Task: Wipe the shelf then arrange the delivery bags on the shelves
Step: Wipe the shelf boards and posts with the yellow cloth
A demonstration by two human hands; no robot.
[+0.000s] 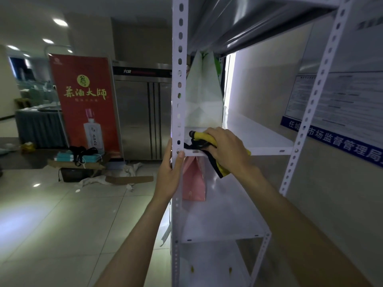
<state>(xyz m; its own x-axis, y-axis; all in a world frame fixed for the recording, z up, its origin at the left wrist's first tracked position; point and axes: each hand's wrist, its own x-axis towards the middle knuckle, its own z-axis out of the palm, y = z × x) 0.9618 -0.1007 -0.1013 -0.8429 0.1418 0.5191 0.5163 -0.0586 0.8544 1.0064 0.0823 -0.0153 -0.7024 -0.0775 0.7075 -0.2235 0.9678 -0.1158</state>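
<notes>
The right hand presses a yellow cloth on the shelf beside a white bag. The left hand grips the post; a pink bag stands below.

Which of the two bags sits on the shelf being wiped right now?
The white bag. It stands on the same board where the right hand presses the yellow cloth; the pink bag stands one shelf lower.
</notes>
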